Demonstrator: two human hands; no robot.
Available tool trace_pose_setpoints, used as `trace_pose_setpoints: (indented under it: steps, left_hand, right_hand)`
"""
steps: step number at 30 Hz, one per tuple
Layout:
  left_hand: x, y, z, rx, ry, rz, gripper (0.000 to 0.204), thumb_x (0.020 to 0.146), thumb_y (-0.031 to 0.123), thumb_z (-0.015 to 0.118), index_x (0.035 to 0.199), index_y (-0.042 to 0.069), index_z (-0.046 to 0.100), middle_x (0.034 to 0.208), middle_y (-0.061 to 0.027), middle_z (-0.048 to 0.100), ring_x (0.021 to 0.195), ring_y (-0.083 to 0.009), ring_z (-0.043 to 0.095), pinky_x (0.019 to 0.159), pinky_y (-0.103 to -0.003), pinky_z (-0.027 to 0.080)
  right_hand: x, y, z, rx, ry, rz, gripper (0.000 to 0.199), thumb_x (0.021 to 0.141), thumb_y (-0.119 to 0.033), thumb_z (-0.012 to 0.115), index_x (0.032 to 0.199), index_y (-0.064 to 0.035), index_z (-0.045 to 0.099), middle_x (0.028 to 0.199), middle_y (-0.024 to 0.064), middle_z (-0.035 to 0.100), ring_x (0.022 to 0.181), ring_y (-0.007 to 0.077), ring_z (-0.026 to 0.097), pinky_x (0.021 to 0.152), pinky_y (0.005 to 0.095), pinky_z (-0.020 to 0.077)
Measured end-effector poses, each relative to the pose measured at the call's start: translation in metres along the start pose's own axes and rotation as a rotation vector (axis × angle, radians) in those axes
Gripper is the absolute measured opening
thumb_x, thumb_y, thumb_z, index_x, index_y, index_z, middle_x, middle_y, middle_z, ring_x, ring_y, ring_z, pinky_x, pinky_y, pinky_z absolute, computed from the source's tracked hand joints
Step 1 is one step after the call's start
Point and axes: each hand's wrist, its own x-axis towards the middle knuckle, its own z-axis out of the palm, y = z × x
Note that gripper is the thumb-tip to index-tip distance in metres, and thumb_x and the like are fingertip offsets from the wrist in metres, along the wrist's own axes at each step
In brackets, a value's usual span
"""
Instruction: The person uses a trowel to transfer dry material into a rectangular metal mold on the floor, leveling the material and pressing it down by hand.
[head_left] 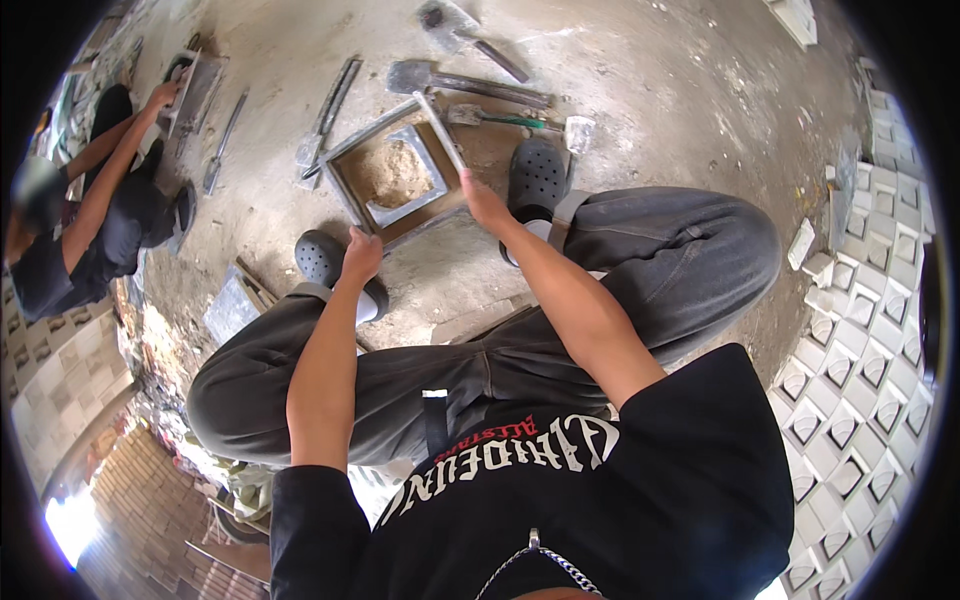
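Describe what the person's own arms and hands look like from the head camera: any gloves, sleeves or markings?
Both forearms are bare. The left hand and right hand wear no gloves, and no watch, ring or band shows. Short black sleeves of a T-shirt end above the elbows. The shirt's chest carries white and red lettering, and a thin metal chain hangs at the neck.

Squatting over square metal mould [392, 172] on dusty floor [640, 90]. My left hand [360, 252] grips its near corner; my right hand [483, 200] holds the right edge. Sandy mix inside. Trowels [470, 85] lie beyond. Another person [95, 215] crouches at left. Moulded blocks [860, 400] stacked at right.
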Motion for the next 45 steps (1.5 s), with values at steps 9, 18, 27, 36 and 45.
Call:
trace_pose_setpoints:
  steps: [9, 18, 27, 36, 45]
  left_hand:
    - [-0.010, 0.035, -0.016, -0.163, 0.175, -0.092, 0.048, 0.089, 0.025, 0.046, 0.111, -0.016, 0.034, 0.092, -0.0405, 0.057, 0.088, -0.0538, 0.057, 0.081, -0.056, 0.047]
    - [-0.002, 0.047, -0.032, -0.198, 0.070, -0.129, 0.052, 0.090, 0.028, 0.046, 0.114, -0.017, 0.034, 0.093, -0.0391, 0.058, 0.093, -0.0521, 0.056, 0.084, -0.055, 0.044]
    - [-0.008, 0.040, -0.045, -0.119, -0.008, -0.208, 0.052, 0.090, 0.028, 0.044, 0.117, -0.016, 0.035, 0.100, -0.0391, 0.058, 0.100, -0.0526, 0.054, 0.087, -0.054, 0.042]
    - [-0.006, 0.041, -0.058, -0.081, 0.007, -0.258, 0.043, 0.091, 0.030, 0.044, 0.114, -0.005, 0.035, 0.101, -0.0395, 0.057, 0.099, -0.0548, 0.052, 0.087, -0.058, 0.040]
    - [-0.008, 0.028, -0.043, -0.133, 0.091, -0.161, 0.042, 0.092, 0.028, 0.045, 0.111, -0.007, 0.032, 0.095, -0.0403, 0.057, 0.095, -0.0551, 0.054, 0.086, -0.058, 0.042]
  right_hand:
    - [-0.005, 0.000, -0.008, -0.102, 0.046, 0.112, 0.080, 0.094, -0.066, 0.013, 0.134, -0.0070, 0.050, 0.127, 0.0305, 0.053, 0.123, 0.0469, 0.045, 0.104, 0.0477, 0.0341]
    - [0.016, 0.030, 0.001, -0.156, 0.127, 0.086, 0.077, 0.094, -0.065, 0.017, 0.129, -0.0083, 0.056, 0.108, 0.0320, 0.061, 0.109, 0.0497, 0.054, 0.096, 0.0499, 0.0411]
    - [-0.015, -0.003, 0.004, -0.039, 0.089, 0.085, 0.070, 0.097, -0.060, 0.020, 0.130, -0.0083, 0.054, 0.112, 0.0295, 0.061, 0.109, 0.0475, 0.054, 0.094, 0.0495, 0.0415]
    - [-0.021, -0.010, 0.022, 0.013, 0.216, 0.095, 0.072, 0.096, -0.060, 0.031, 0.128, 0.0000, 0.053, 0.111, 0.0307, 0.061, 0.104, 0.0493, 0.057, 0.092, 0.0508, 0.0441]
    - [-0.013, -0.011, 0.013, -0.163, 0.366, -0.185, 0.061, 0.096, -0.056, 0.034, 0.100, -0.0062, 0.069, 0.082, 0.0295, 0.064, 0.083, 0.0499, 0.061, 0.076, 0.0538, 0.0479]
